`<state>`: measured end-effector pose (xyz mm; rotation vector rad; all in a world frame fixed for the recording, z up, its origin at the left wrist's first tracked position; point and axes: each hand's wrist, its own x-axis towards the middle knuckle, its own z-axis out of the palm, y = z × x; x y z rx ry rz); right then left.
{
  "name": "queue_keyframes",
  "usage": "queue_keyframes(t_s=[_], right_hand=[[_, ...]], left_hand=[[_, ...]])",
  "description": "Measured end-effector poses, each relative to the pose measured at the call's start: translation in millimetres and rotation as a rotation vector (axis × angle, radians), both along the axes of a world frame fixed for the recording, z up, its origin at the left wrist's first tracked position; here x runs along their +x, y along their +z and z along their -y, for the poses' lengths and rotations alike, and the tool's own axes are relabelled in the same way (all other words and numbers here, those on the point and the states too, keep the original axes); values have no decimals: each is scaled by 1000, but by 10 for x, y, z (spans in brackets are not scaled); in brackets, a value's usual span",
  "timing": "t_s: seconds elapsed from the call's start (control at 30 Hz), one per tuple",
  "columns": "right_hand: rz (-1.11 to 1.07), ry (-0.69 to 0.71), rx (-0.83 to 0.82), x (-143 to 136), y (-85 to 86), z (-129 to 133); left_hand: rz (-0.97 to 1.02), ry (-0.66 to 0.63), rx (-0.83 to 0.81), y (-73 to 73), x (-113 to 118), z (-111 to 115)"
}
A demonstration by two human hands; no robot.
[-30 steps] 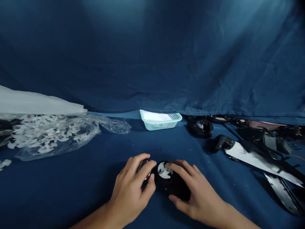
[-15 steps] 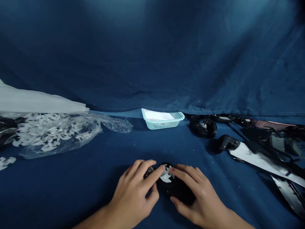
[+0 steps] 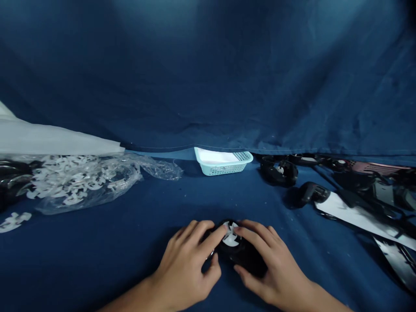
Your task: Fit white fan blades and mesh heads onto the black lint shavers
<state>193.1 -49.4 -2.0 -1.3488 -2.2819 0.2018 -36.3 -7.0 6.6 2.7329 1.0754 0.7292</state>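
Note:
A black rounded part [image 3: 250, 258] lies on the blue cloth between my hands, with a white plastic piece [image 3: 230, 237] set in its round recess. My left hand [image 3: 190, 262] is curled round the left end of the black part, its index fingertip on the white piece. My right hand [image 3: 273, 262] grips the right side, index fingertip also on the white piece and thumb along the near edge. The palms and fingers hide much of the black part.
A clear bag of white plastic pieces [image 3: 87, 182] lies at the left, with a loose white piece [image 3: 14, 222] nearer. A turquoise basket [image 3: 224, 168] stands at the back centre. Black parts [image 3: 279, 171] and a white strip [image 3: 360, 216] lie at the right. A blue curtain [image 3: 208, 78] hangs behind.
The white piece has turned slightly in its recess under my fingertips. The whole view has shifted a little, and my hands keep nearly the same grip.

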Motion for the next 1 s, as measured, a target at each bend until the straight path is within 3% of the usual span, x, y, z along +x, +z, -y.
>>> queue_keyframes(t_s=[0.3,0.43,0.7,0.83,1.0], right_hand=[[19,3,26,14,19,-11],[22,-5,19,20,19,4],[-13,-16,25,-10,-1,24],[-24,-15,3,0,16,39],[-33,-9,4,15,13,41]], left_hand=[[-41,42,-64,42,-21,-5],[-34,20,-1,112,-17,-5],[-44,-89,218,100,-60,90],[-120,-130,227,167,-49,91],[-123,-91,205,183,-57,70]])
